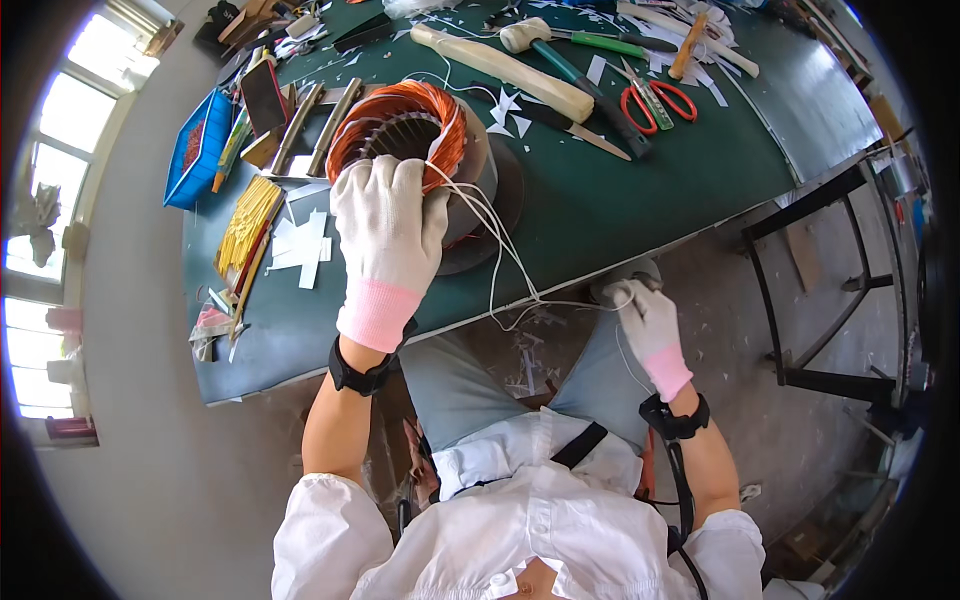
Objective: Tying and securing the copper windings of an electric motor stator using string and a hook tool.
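Note:
My left hand (pixel 388 215), in a white glove with a pink cuff, grips the near rim of a motor stator (pixel 478 165). Its fingers curl over the orange copper winding (pixel 447 130), and the tips are partly hidden in the bore. The stator stands on the bench with its open end up. White cord (pixel 497 228) runs from the winding beside my left thumb, loops past the bench edge and reaches my right hand (pixel 648 325). That gloved hand is closed on the cord, low and to the right over my knee.
On the green bench (pixel 640 210) lie a wooden mallet handle (pixel 505 72), a knife (pixel 590 138), red-handled scissors (pixel 655 100) and paper scraps. To the left are yellow strips (pixel 245 228), white paper pieces (pixel 300 248) and a blue tray (pixel 200 150). A black metal frame (pixel 830 380) stands right.

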The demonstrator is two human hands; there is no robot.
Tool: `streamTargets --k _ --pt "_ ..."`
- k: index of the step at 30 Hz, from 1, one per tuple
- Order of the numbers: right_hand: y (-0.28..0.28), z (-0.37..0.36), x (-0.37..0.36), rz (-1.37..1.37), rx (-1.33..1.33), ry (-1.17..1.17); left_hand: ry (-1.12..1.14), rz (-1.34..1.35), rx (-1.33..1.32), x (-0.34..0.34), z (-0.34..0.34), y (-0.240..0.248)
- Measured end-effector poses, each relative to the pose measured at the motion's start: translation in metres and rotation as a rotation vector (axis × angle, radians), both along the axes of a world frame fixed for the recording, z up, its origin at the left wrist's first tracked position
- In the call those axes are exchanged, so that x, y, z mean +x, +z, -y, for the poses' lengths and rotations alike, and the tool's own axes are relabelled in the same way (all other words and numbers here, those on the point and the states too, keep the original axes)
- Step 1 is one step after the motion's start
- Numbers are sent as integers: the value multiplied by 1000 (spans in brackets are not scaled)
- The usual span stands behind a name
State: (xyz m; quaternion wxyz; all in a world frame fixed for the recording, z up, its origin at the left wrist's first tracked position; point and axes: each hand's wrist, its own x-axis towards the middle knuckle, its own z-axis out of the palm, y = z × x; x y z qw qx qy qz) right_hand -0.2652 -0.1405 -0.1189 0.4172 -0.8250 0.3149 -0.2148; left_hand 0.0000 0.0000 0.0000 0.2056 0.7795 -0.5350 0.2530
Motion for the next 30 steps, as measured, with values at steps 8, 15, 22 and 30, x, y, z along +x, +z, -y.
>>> streamTargets --k 8,15,22,30 --pt "-69 -1 36 -200 309 452 -33 45 -53 2 10 1" --pt "-68 27 -18 -373 -49 192 7 61 -47 -2 4 -2" --pt "-101 -18 34 75 718 306 -49 7 -48 -1 6 4" --pt "-135 86 -486 -753 -206 -703 -32 -17 -59 3 4 1"
